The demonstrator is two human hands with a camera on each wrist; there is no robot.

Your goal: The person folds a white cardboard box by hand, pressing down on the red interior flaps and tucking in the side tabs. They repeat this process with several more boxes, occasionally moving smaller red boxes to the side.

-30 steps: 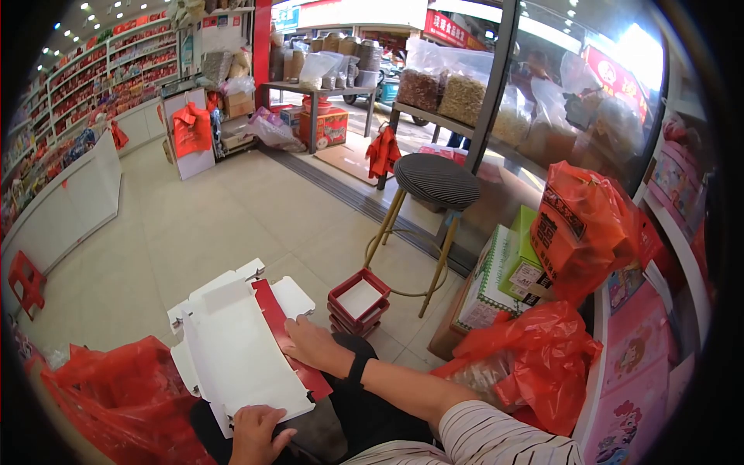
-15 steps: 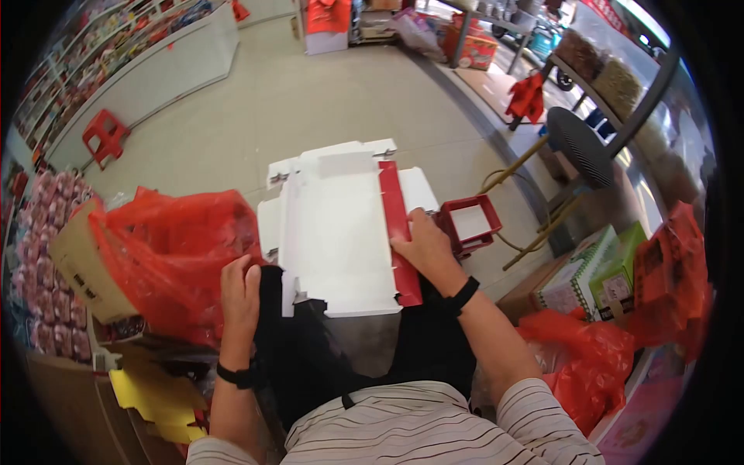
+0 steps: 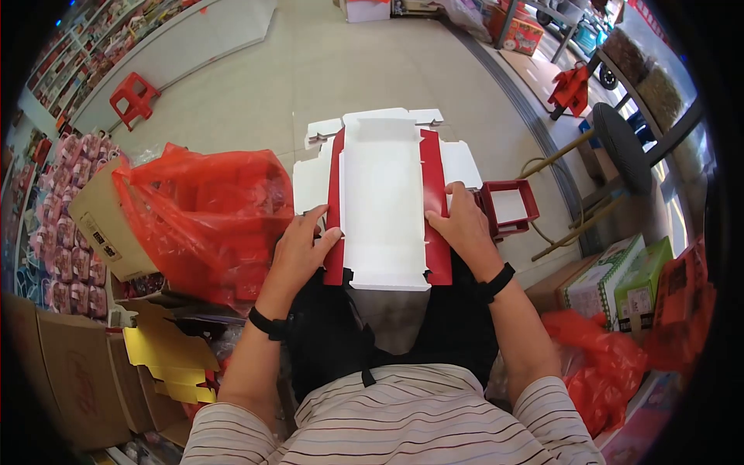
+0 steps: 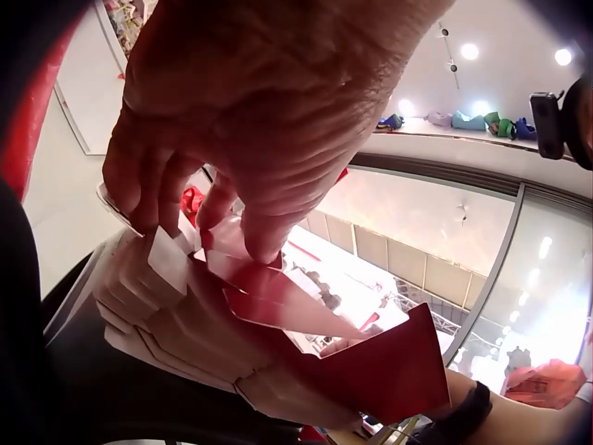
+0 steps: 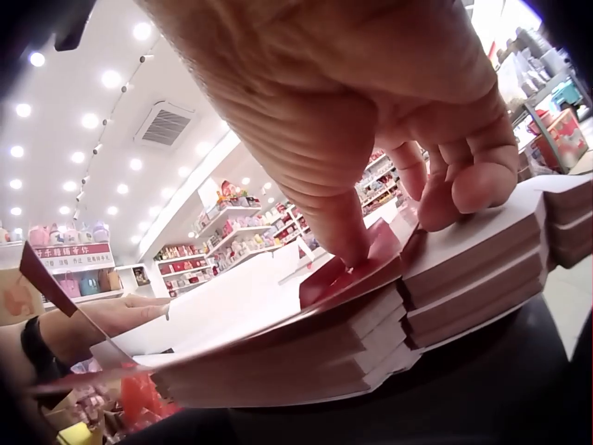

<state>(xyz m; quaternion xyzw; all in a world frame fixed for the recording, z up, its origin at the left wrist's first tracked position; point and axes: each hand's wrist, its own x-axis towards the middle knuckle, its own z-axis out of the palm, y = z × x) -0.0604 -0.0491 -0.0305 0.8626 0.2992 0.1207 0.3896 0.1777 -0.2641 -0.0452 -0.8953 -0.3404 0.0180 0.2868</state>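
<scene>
A stack of flat, die-cut cardboard box blanks (image 3: 384, 205) lies across the person's lap, white side up in the middle. On the top blank, a red side panel (image 3: 335, 182) is folded inward at the left and another red panel (image 3: 435, 178) at the right. My left hand (image 3: 302, 246) presses the left panel, thumb on the red card and fingers along its outer edge. At the right, my right hand (image 3: 465, 229) does likewise; in the right wrist view its thumb (image 5: 338, 227) touches the red card and its fingers rest on a white side flap (image 5: 491, 232).
Red open-topped boxes (image 3: 511, 208) stand stacked right of the blanks. A red plastic bag (image 3: 217, 221) fills the left side, near yellow card (image 3: 167, 349). Further right are a stool (image 3: 622, 147), a green box (image 3: 645, 283) and another red bag (image 3: 593, 364).
The head view has swung down and right. My left hand has gone from the blank's front edge to its left side, where the red panel is now folded in. My right hand stays at the right panel.
</scene>
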